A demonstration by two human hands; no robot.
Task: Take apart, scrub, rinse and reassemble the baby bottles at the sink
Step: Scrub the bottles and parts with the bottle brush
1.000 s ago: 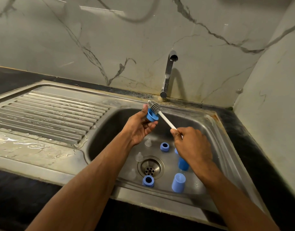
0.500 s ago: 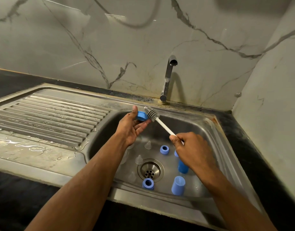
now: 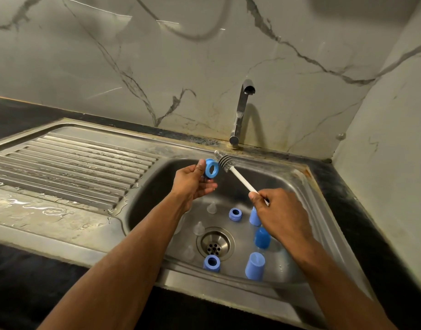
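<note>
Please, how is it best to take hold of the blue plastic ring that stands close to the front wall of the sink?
Probably pinch the blue plastic ring from above, one finger in its open hole, thumb on the outer wall. It stands hole-up, and the steel sink's front wall crowds its near side.

Blue bottle ring (image 3: 211, 168) against brush (image 3: 223, 160)

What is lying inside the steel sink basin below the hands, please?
Inside the steel sink basin: two blue plastic screw rings, three blue plastic caps, clear silicone teats and the round drain strainer. The right hand partly covers one cap and the floor behind it.
</note>
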